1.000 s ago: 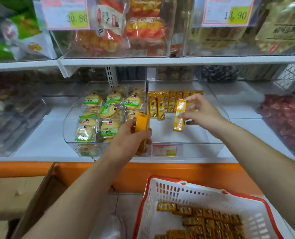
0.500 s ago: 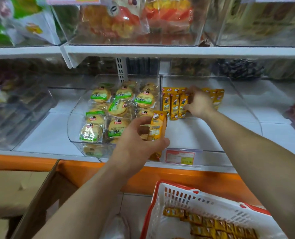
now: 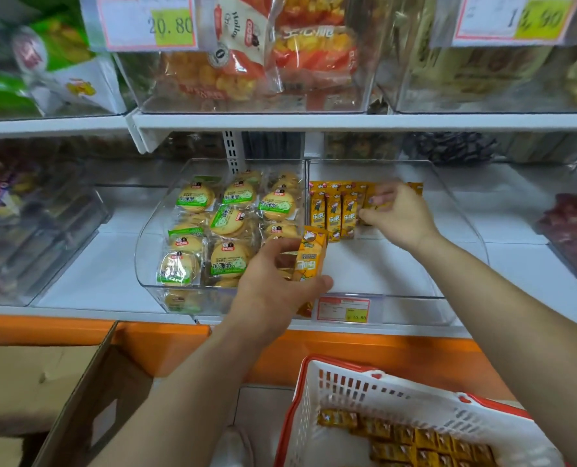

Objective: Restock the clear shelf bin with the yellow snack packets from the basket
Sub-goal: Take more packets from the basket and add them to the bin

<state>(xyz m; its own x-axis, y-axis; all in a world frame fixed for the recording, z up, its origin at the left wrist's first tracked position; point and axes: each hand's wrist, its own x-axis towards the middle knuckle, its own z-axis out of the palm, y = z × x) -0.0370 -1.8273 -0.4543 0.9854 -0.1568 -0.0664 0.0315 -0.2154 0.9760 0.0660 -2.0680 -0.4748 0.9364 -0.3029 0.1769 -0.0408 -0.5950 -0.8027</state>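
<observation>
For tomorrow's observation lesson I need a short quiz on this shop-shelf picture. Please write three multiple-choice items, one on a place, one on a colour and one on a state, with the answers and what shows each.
1. Where is the row of yellow snack packets standing?
A. at the back of the clear shelf bin
B. on the upper shelf
C. in the cardboard box

2. What colour is the rim of the basket?
A. blue
B. red
C. green

3. What is the left hand doing?
A. resting open and empty on the shelf
B. reaching into the basket
C. gripping a yellow packet at the bin's front

Answers:
1 A, the row stands against the bin's back wall, where the right hand touches it.
2 B, a red rim edges the white mesh.
3 C, the thumb and fingers close around the packet.
</observation>
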